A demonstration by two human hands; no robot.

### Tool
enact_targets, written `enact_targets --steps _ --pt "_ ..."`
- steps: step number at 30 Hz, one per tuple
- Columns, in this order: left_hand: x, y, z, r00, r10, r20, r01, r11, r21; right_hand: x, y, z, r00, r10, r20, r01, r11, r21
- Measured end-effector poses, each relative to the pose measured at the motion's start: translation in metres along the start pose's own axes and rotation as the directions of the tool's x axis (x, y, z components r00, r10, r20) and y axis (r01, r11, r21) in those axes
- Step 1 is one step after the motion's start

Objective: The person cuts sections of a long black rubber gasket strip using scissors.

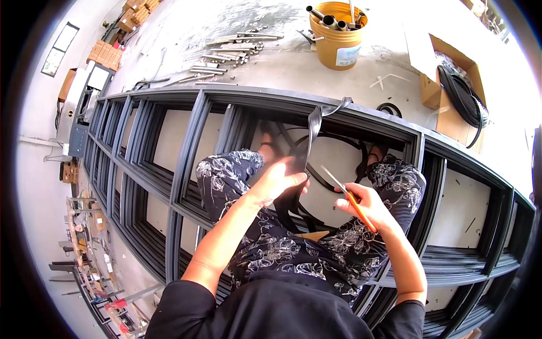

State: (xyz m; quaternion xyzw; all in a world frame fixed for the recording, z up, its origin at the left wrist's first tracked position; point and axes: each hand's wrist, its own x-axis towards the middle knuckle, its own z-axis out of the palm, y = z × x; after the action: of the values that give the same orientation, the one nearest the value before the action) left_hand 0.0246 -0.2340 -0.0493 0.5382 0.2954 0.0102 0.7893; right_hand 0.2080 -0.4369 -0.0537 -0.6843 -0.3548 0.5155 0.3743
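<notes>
My left hand (278,182) is closed round a flat, glossy black strip (314,129), rubber or plastic by its look. From the fingers the strip rises and bends over the top rail of a grey metal frame (271,94). More of its dark length hangs down below the hand between my knees. In my right hand (370,204) is a pair of scissors with orange handles (357,208). Their blades (332,177) point up and left, apart from the strip, and look closed together. Loops of black strip (316,217) lie on the floor inside the frame opening.
Stacked grey frames surround my legs and stretch to both sides. Beyond them stands a yellow bucket (339,48) holding metal tubes. Several loose metal tubes (226,53) lie on the floor. At the right, an open cardboard box (432,90) has a coil of black strip (460,93).
</notes>
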Motion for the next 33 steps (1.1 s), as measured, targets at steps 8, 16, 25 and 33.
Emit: enact_targets --steps 8,16,25,33 --pt "-0.007 -0.007 0.009 0.998 -0.044 0.039 0.043 0.999 0.011 0.013 -0.037 -0.003 0.988 0.018 0.156 0.019 0.972 -0.233" --pt "-0.014 -0.007 0.007 0.993 -0.093 0.077 0.095 0.995 -0.02 0.013 -0.05 -0.001 0.985 0.039 0.168 0.025 0.932 -0.362" --pt "-0.012 -0.016 0.005 0.987 0.046 0.155 -0.039 0.998 -0.044 0.006 -0.038 -0.001 0.99 0.003 0.139 0.049 0.929 -0.368" --pt "-0.013 0.009 0.007 0.926 0.218 0.308 -0.234 0.972 0.017 -0.002 -0.045 -0.014 0.97 -0.102 0.219 0.188 0.889 -0.417"
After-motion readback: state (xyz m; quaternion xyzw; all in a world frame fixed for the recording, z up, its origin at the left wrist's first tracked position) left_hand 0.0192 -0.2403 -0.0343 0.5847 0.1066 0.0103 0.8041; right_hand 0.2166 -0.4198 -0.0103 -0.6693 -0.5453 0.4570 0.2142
